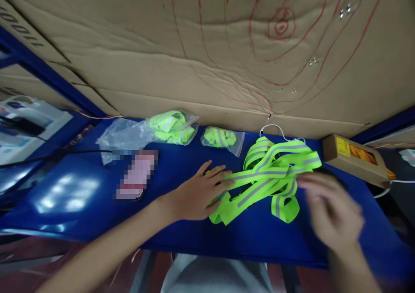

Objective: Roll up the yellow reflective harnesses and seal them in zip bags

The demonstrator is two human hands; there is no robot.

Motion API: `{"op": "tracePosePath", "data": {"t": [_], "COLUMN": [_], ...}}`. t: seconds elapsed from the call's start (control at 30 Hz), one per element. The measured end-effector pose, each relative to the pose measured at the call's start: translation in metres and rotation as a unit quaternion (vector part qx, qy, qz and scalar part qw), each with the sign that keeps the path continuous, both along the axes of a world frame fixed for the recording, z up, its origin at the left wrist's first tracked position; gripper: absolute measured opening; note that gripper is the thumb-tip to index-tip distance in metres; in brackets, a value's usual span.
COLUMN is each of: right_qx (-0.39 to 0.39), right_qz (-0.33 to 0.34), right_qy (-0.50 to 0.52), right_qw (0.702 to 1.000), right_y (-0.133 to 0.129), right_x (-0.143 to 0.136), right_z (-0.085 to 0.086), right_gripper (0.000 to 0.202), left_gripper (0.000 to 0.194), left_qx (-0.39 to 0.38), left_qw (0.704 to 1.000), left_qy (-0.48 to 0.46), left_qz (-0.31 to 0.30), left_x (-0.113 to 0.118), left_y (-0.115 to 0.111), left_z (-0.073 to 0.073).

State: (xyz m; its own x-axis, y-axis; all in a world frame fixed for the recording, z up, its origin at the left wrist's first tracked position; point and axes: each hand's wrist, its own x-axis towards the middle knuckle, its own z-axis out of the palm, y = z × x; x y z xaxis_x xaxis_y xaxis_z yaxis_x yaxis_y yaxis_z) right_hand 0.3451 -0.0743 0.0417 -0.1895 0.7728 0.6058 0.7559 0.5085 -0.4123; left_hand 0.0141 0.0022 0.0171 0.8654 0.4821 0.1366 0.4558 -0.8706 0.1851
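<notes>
A loose pile of neon yellow-green reflective straps point(269, 185) with grey stripes lies on the blue table, in tangled loops and flat lengths. My left hand point(197, 193) rests palm down at the pile's left end, fingers spread over the strap ends. At the right side, my right hand point(333, 206) is blurred by motion, its fingers bent and their tips at the edge of the straps. Whether they pinch a strap cannot be made out. Behind the left hand lie a clear zip bag point(220, 137) and a larger clear bag point(175, 126), each with folded straps inside.
A crumpled clear plastic bag point(125, 135) and a pixelated phone-like object point(138, 174) lie to the left. An open cardboard box point(355, 159) stands at the right. A white cable point(275, 126) loops behind the straps. A cardboard wall point(136, 77) with red drawn lines closes the back.
</notes>
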Motion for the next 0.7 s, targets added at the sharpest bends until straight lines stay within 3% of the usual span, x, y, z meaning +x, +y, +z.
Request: {"op": "tracePosePath", "data": {"t": [0.07,0.1,0.2,0.3,0.37,0.5,0.6,0.7], "right_qx": [-0.032,-0.044,-0.082,-0.105,-0.108,-0.097,-0.116,-0.156], "right_qz": [0.14,0.155,0.144,0.134,0.132,0.147,0.176,0.176], "right_qy": [-0.121,-0.17,-0.253,-0.258,-0.247,-0.183,-0.106,-0.086], "right_qw": [0.982,0.972,0.953,0.951,0.954,0.967,0.972,0.968], "right_y": [0.008,0.014,0.036,0.054,0.059,0.05,0.035,0.024], "right_x": [-0.03,-0.041,-0.049,-0.036,-0.028,-0.028,-0.044,-0.066], "right_z": [-0.011,-0.018,-0.043,-0.062,-0.066,-0.05,-0.028,-0.019], "right_gripper": [0.046,0.046,0.054,0.052,0.049,0.043,0.042,0.06], "left_gripper": [0.054,0.056,0.058,0.042,0.033,0.018,0.016,0.015], "left_qx": [-0.028,-0.033,-0.015,0.003,0.006,0.09,0.226,0.305], "left_qw": [0.999,0.999,0.995,0.991,0.994,0.994,0.966,0.941], "left_qy": [0.026,0.04,0.086,0.089,0.058,-0.02,-0.102,-0.134], "left_qz": [0.005,0.009,0.048,0.096,0.096,0.064,0.066,0.065], "left_x": [0.0,-0.002,-0.016,-0.034,-0.044,-0.046,-0.027,0.0], "left_y": [0.011,0.013,0.009,0.001,-0.004,-0.013,-0.016,-0.013], "left_z": [0.004,0.006,0.013,0.013,0.008,-0.007,-0.013,-0.013]}}
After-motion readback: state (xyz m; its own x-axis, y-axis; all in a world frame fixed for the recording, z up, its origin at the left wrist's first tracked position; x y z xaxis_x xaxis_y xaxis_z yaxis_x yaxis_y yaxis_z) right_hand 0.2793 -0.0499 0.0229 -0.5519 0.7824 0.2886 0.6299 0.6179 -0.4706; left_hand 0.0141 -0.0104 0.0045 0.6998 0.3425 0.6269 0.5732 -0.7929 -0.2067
